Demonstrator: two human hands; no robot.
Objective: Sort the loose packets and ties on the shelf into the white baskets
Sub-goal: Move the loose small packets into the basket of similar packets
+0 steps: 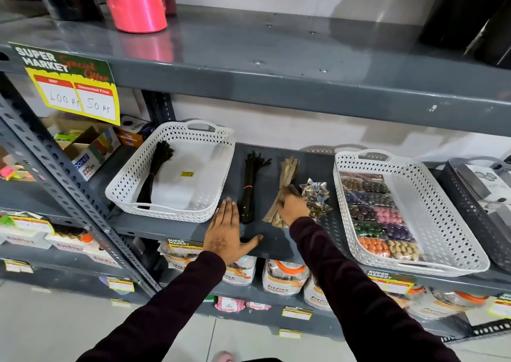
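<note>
Two white baskets stand on the grey shelf [312, 165]. The left basket [221, 151] holds one black tie bundle [154, 176] along its left side. The right basket [453, 223] is lined with colourful button packets [370, 212]. Between them lie a loose black tie bundle [250, 184], a tan tie bundle [287, 173] and a shiny packet [318, 195]. My left hand [225, 230] rests flat and open on the shelf's front edge, just left of the black bundle. My right hand [291, 205] is closed on the tan bundle's lower part.
A dark mesh basket [470, 204] with boxed goods stands at the far right. Cardboard boxes [91, 145] sit left of the left basket behind a slanted upright. A pink ribbon roll [135, 1] stands on the shelf above. Jars [284, 276] fill the shelf below.
</note>
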